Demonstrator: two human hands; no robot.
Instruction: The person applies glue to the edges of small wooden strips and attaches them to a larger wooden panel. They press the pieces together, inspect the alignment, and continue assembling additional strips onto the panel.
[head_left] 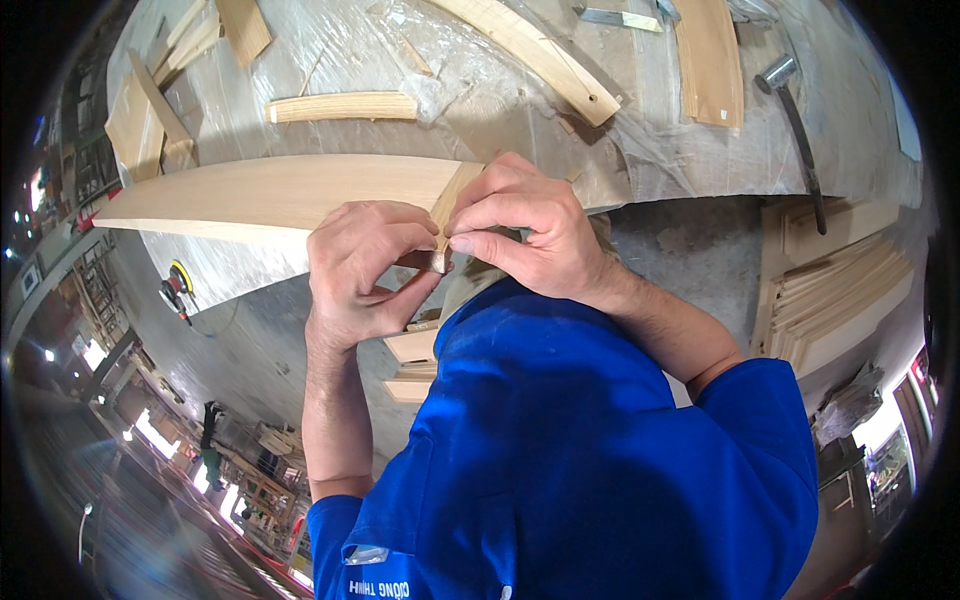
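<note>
A long pale wooden board point(270, 190) lies on the plastic-covered table, with a darker strip of wood along its right end. At that end's near corner my left hand point(362, 262) is closed, thumb below and fingers above, around a small brown block-like piece point(428, 261). My right hand point(535, 225) meets it from the right, its thumb and fingertips pinched together at the board's end. Whatever lies between the right fingertips is hidden. The two hands' fingertips almost touch.
A curved wooden piece point(345, 107) and a longer curved rail point(540, 58) lie farther back. At the right, a hammer point(800, 135) overhangs the table edge. Stacked panels point(840, 285) stand below right; a round sander point(178, 285) is at left.
</note>
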